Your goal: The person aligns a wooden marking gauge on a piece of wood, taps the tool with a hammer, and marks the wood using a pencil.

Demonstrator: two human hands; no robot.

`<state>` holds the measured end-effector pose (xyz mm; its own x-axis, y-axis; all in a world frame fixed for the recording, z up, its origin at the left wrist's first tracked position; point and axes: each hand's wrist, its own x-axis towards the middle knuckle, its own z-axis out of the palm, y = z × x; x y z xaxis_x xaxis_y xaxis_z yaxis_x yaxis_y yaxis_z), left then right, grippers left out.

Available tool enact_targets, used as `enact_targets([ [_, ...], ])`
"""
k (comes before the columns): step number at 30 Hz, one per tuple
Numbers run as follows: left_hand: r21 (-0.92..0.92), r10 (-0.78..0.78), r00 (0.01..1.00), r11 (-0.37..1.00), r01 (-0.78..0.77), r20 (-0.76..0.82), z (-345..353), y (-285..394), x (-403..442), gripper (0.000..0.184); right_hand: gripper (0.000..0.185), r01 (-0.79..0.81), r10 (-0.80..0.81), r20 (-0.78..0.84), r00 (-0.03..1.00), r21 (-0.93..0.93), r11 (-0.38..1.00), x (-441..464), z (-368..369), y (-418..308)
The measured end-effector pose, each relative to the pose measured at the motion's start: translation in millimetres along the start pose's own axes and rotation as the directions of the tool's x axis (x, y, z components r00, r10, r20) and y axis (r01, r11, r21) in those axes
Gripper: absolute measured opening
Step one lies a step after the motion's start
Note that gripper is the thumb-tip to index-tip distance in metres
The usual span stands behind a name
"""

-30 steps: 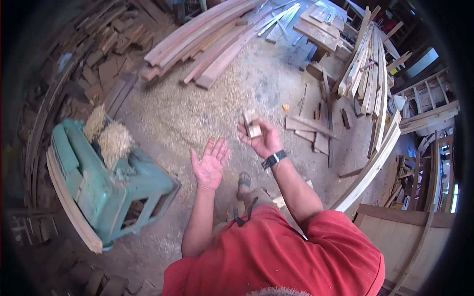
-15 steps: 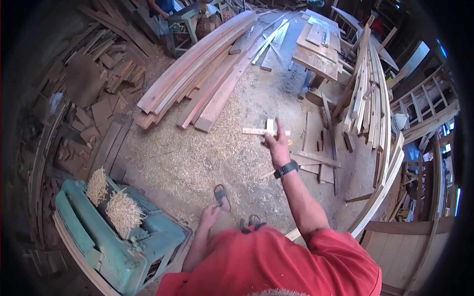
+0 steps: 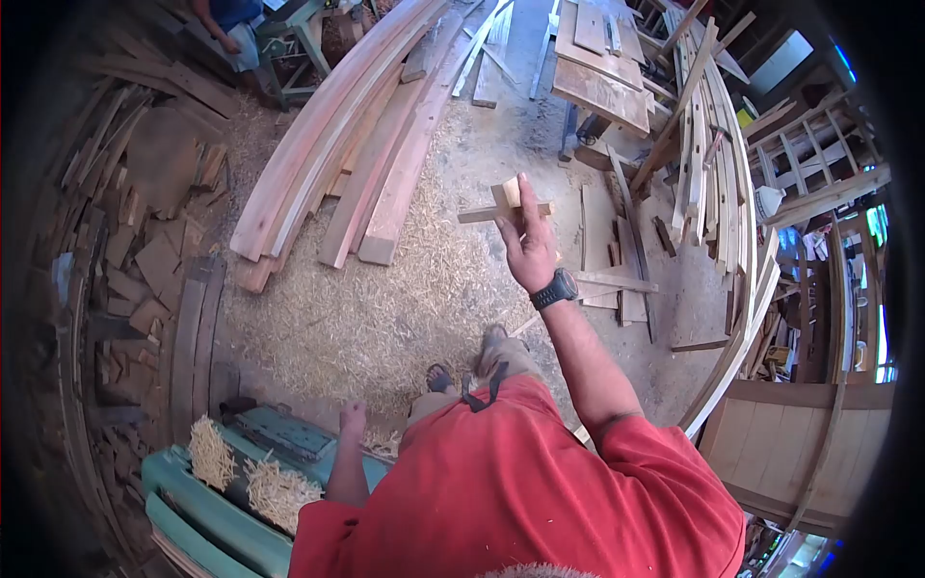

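My right hand (image 3: 532, 252), with a dark watch on its wrist, is closed on a small wooden cross-shaped piece (image 3: 503, 204) in front of me. Its index finger lies stretched along the piece, which is made of a long bar and a shorter block. Low at my left side, beside the green machine (image 3: 222, 525), is my left hand (image 3: 353, 416); it is small and blurred, so its fingers cannot be made out. Heaps of wood shavings (image 3: 279, 489) rest on that machine.
Long planks (image 3: 332, 159) lie ahead on the left. Shavings (image 3: 385, 318) cover the floor. A work table (image 3: 602, 91) stands ahead on the right, near leaning boards (image 3: 718, 173). Scrap wood (image 3: 159, 265) is piled at left. A person (image 3: 231, 29) is at the far upper left.
My left hand has dropped from beside my right hand to my left side. The right hand has reached forward with the wooden piece. The view has turned, and the green machine now sits lower.
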<state>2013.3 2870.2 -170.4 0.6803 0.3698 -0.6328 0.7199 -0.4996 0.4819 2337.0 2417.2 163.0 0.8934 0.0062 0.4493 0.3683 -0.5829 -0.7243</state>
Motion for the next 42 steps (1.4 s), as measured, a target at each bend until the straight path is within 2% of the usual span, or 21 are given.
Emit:
enact_targets([
  [1,0.052,0.032,0.998,0.998,-0.029,-0.057,-5.3,19.4,19.3,0.037,0.089,-0.018,0.018,0.004,1.000,0.014,1.000,9.8,7.4,10.5],
  [2,0.054,0.032,0.998,0.998,-0.029,-0.057,-9.9,38.9,37.8,0.037,0.088,-0.094,0.101,-0.020,0.995,0.203,0.975,21.1,20.7,27.6],
  [4,-0.164,-0.077,0.995,0.983,0.085,0.056,-23.5,117.5,49.0,0.041,0.083,-0.317,0.343,0.068,0.937,0.578,0.752,45.8,26.5,37.7],
  [5,-0.161,-0.075,0.996,0.983,0.082,0.050,-19.1,136.4,56.8,0.041,0.083,-0.313,0.341,0.065,0.938,0.584,0.749,55.8,30.3,47.6],
  [7,-0.084,0.112,0.992,0.990,-0.116,-0.051,-6.9,178.5,91.8,0.044,0.078,-0.416,0.452,0.087,0.888,0.573,0.706,89.0,39.2,81.5],
  [9,-0.086,0.092,0.996,0.992,-0.092,0.006,9.9,212.1,119.5,0.044,0.069,-0.480,0.479,0.180,0.859,0.606,0.634,125.2,39.3,108.3],
  [11,0.017,0.067,0.996,0.998,-0.068,0.062,13.4,265.4,110.4,0.044,0.060,-0.668,0.683,0.386,0.620,0.717,0.201,164.1,38.6,121.4],
  [12,0.012,0.051,0.998,0.999,-0.052,0.046,16.7,278.0,111.4,0.044,0.060,-0.676,0.672,0.406,0.619,0.711,0.193,176.3,40.4,135.1],
  [14,-0.048,0.043,0.973,0.998,-0.033,0.227,31.6,306.4,121.4,0.044,0.045,-0.570,0.589,0.514,0.623,0.815,-0.108,209.9,42.2,167.4],
  [15,-0.058,0.046,0.976,0.998,-0.035,0.211,38.8,322.6,132.0,0.044,0.042,-0.544,0.562,0.527,0.637,0.824,-0.155,227.1,41.1,175.1],
  [17,0.022,0.141,0.983,0.989,-0.144,0.117,48.7,340.7,145.2,0.045,0.045,-0.535,0.611,0.481,0.629,0.838,-0.109,256.8,38.6,179.4],
  [21,-0.099,0.065,0.995,0.993,-0.058,0.074,40.5,411.7,170.5,0.047,0.044,-0.581,0.615,0.494,0.615,0.811,-0.070,302.6,55.3,226.8],
  [23,-0.116,0.099,0.995,0.989,-0.094,0.036,32.8,441.4,185.4,0.048,0.039,-0.616,0.630,0.573,0.524,0.766,-0.184,319.0,72.3,256.1],
  [25,-0.078,0.126,0.991,0.989,-0.123,0.041,29.6,456.9,210.6,0.048,0.034,-0.615,0.684,0.556,0.472,0.764,-0.197,337.1,91.5,267.6],
  [28,-0.053,0.143,0.983,0.989,-0.137,0.118,26.0,465.2,270.2,0.049,0.042,-0.503,0.527,0.700,0.482,0.713,-0.487,369.3,105.8,278.2],
  [29,-0.073,0.108,0.982,0.993,-0.098,0.158,23.2,465.3,289.6,0.049,0.042,-0.479,0.554,0.678,0.483,0.734,-0.480,381.4,107.1,275.8],
  [30,0.003,0.160,0.984,0.987,-0.160,0.077,20.2,469.8,302.7,0.048,0.045,-0.462,0.516,0.677,0.525,0.736,-0.495,394.6,108.7,273.6],
  [33,-0.016,0.071,0.969,0.997,-0.070,0.235,-6.6,491.1,339.3,0.048,0.051,-0.416,0.485,0.667,0.567,0.739,-0.530,428.2,113.6,273.2],
  [35,0.078,0.273,0.940,0.953,-0.294,0.204,-18.2,494.3,380.4,0.049,0.053,-0.363,0.466,0.656,0.594,0.735,-0.573,458.3,119.3,259.0],
  [38,0.028,0.304,0.950,0.952,-0.306,0.066,-57.7,533.9,395.7,0.038,0.055,-0.413,0.432,0.657,0.618,0.739,-0.532,489.4,134.6,269.7],
  [42,-0.078,0.200,0.978,0.978,-0.195,0.062,-86.8,581.1,436.1,0.045,0.048,-0.479,0.536,0.673,0.509,0.739,-0.473,507.4,164.2,292.1],
])
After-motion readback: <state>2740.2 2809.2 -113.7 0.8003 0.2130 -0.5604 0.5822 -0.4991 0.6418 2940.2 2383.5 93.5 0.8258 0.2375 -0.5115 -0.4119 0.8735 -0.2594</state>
